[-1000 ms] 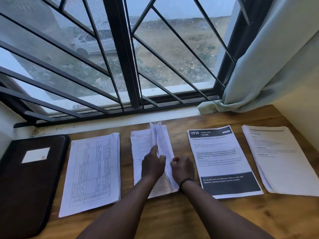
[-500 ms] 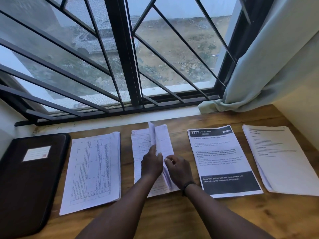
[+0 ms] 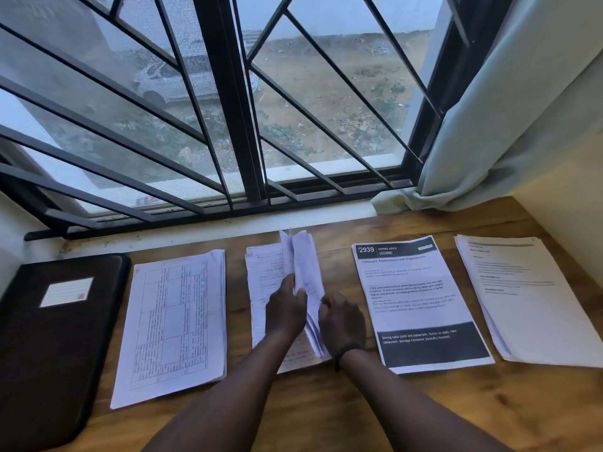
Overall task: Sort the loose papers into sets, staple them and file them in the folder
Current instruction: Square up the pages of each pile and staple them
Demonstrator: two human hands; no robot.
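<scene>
Several paper sets lie in a row on the wooden desk (image 3: 375, 419). From left: a set with printed tables (image 3: 176, 321), a handwritten set (image 3: 264, 278), a sheet headed "2939 Dining Area" (image 3: 417, 305), and a plain text set (image 3: 528, 298). Some sheets of the handwritten set stand lifted (image 3: 305, 265) between my hands. My left hand (image 3: 285, 309) holds the lifted sheets from the left, fingers curled on them. On the right side of those sheets is my right hand (image 3: 341, 319), its fingers curled at their edge. A dark closed folder (image 3: 49, 337) lies at the far left.
A barred window (image 3: 228, 109) runs along the desk's far edge. A pale curtain (image 3: 509, 125) hangs at the back right, its hem touching the desk corner. A wall (image 3: 574, 216) closes the right side. No stapler is in view.
My hands have shifted slightly up the handwritten set, and the lifted sheets stand more upright and closer together between them. The other sets and the folder lie as before.
</scene>
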